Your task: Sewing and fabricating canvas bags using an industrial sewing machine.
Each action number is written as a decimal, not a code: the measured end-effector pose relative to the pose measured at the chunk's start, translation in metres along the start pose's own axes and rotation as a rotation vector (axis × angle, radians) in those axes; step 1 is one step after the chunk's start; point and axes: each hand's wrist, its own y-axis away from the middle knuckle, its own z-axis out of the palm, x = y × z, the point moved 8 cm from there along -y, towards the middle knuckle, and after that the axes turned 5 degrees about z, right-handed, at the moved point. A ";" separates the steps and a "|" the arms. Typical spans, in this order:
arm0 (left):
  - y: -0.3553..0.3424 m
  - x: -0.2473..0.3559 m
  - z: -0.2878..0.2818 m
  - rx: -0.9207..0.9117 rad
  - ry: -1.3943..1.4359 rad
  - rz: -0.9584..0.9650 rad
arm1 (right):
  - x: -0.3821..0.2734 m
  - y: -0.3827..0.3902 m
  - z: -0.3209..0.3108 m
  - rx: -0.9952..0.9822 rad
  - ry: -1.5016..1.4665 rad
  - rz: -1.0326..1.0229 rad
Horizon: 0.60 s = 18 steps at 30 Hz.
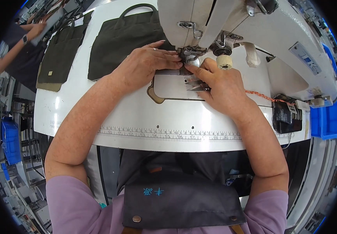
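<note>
Dark apron cloth point(180, 208) is seen closest, filling the bottom centre of the frame. Up top, left of centre, a dark olive bag point(123, 45) is laid out on the white table point(59, 103), its right side turned toward the sewing machine point(293, 33). By the left hand point(147, 60) it is pressed palm-down, fingers outstretched and together. By the right hand, point(225, 84) metal snips point(195, 85) are gripped, blades pointed left; whether cloth is pinched too cannot be told. Another bag point(61, 54) is set at upper left.
</note>
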 end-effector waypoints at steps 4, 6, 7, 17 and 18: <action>-0.003 -0.008 -0.002 0.014 0.057 -0.033 | 0.001 0.002 0.000 0.000 -0.017 -0.005; -0.002 -0.010 -0.002 0.020 0.042 -0.051 | 0.002 0.001 0.001 0.001 -0.027 -0.001; -0.003 -0.011 -0.003 0.023 0.034 -0.063 | 0.002 0.001 0.000 0.012 -0.047 -0.002; 0.010 -0.004 0.005 -0.132 -0.150 -0.085 | 0.000 -0.003 -0.005 0.026 -0.085 -0.028; 0.010 0.004 0.012 -0.178 -0.208 -0.080 | 0.003 -0.002 -0.003 0.008 -0.073 0.002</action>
